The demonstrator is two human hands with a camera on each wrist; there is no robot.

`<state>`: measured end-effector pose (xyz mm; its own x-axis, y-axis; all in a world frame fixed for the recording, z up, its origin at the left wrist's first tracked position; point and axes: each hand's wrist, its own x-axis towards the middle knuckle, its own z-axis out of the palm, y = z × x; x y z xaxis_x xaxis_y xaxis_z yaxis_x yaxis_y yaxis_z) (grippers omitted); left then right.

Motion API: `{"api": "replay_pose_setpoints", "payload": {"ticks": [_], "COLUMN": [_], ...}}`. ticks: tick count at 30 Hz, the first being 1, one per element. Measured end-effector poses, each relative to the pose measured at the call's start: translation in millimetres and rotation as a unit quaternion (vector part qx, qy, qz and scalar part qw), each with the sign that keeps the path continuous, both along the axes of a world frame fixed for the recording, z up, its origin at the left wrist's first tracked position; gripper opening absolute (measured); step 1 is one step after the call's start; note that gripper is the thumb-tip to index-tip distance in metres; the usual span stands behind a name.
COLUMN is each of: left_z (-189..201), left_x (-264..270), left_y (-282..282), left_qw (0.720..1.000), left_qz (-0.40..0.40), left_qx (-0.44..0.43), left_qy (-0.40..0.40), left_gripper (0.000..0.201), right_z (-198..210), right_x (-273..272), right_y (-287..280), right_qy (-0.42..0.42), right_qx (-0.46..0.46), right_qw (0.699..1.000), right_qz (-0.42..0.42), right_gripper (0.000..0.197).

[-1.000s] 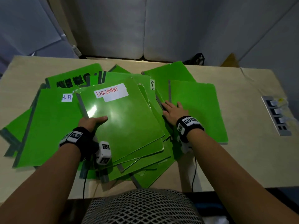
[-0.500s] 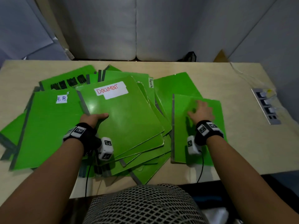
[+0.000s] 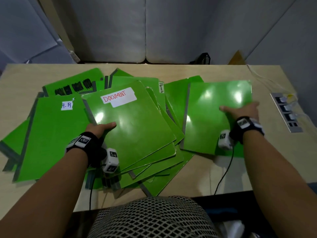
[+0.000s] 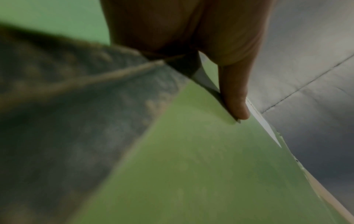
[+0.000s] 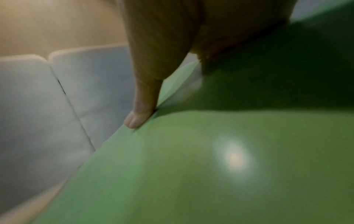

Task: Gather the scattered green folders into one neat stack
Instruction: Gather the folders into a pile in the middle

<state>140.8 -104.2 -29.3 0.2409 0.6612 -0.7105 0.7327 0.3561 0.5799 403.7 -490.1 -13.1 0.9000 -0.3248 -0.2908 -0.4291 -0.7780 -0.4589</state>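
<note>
A loose spread of green folders point(image 3: 51, 131) covers the left and centre of the pale wooden bench point(image 3: 223, 176), overlapping at different angles. On top of the pile in the centre of the head view lies the folder labelled "DOCUMENT" point(image 3: 130, 127); the left hand point(image 3: 99, 129) grips its left edge, thumb lying on the cover and the other fingers hidden beneath, as the left wrist view also shows with the thumb pressed on the green sheet. To the right of centre the right hand point(image 3: 243, 110) holds a plain green folder point(image 3: 214, 117) by its right edge, thumb on top and fingers tucked under; its right edge appears raised off the bench. Behind the pile a tab reads "Permits" point(image 3: 161, 87), and a folder at the left carries an "H.R" label point(image 3: 67, 105). A power strip point(image 3: 285, 112) lies at the right edge of the bench.
</note>
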Motion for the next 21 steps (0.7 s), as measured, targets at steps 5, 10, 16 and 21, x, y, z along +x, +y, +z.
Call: {"api": "replay_pose_setpoints", "payload": {"ticks": [5, 10, 16, 21], "left_z": [0.7, -0.3, -2.2, -4.8], "left_x": [0.4, 0.9, 2.4, 3.7], "left_y": [0.5, 1.8, 2.0, 0.9], "left_qw": [1.0, 0.999, 0.999, 0.999], "left_qz": [-0.02, -0.032, -0.028, -0.027], "left_qx": [0.004, 0.011, 0.012, 0.012], "left_qy": [0.005, 0.008, 0.011, 0.013], "left_gripper": [0.104, 0.096, 0.093, 0.095], "right_z": [27.3, 30.9, -19.0, -28.0], "right_x": [78.8, 66.2, 29.9, 21.5], "right_y": [17.4, 48.5, 53.3, 58.0], "right_qy": [-0.048, 0.018, 0.156, 0.168], "right_qx": [0.134, 0.1, -0.011, -0.035], "right_qw": [0.99, 0.991, 0.981, 0.981], "right_qz": [0.026, 0.089, 0.112, 0.086], "right_gripper": [0.14, 0.132, 0.132, 0.129]}}
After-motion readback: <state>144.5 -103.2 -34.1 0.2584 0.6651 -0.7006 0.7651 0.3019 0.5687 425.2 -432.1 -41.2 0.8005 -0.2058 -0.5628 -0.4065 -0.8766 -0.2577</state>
